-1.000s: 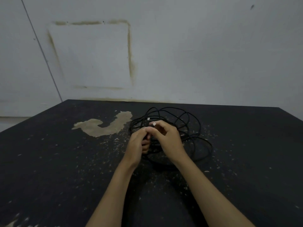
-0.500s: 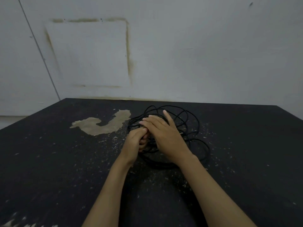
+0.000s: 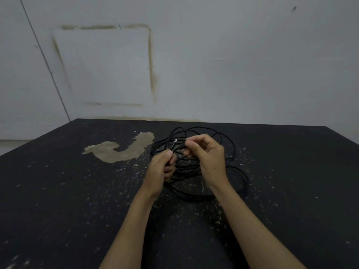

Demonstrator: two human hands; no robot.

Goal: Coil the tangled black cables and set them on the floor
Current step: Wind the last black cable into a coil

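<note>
Head-worn view, looking forward and down, close over hands (image 3: pixel 186 160)

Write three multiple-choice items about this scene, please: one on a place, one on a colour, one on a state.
1. Where does the tangled black cable pile lie?
A. on the dark speckled surface
B. in a box
C. on a chair

2. What colour is the bare worn patch beside it?
A. red
B. tan
C. blue

3. What does the left hand do?
A. lies flat
B. points at the wall
C. grips a cable end with a small silver-tipped plug

A: loops rest on the dark speckled surface. B: it looks sandy. C: fingers curl around it.
</note>
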